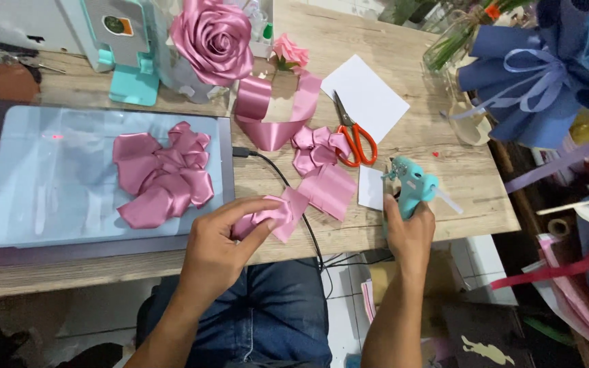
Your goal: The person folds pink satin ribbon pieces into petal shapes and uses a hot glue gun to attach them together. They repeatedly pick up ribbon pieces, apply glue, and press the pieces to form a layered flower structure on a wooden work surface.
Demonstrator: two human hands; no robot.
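My left hand pinches a folded pink satin ribbon petal at the table's front edge. My right hand grips a teal glue gun, its nozzle pointing left toward the petal, a little apart from it. A flat square ribbon piece lies between them. Folded petals are heaped on a pale blue tablet-like slab. More petals lie by orange-handled scissors.
A large finished pink ribbon rose, a ribbon loop, a small pink flower, white paper sheets, a teal stand and a black cable sit on the wooden table. A blue-wrapped bouquet stands right.
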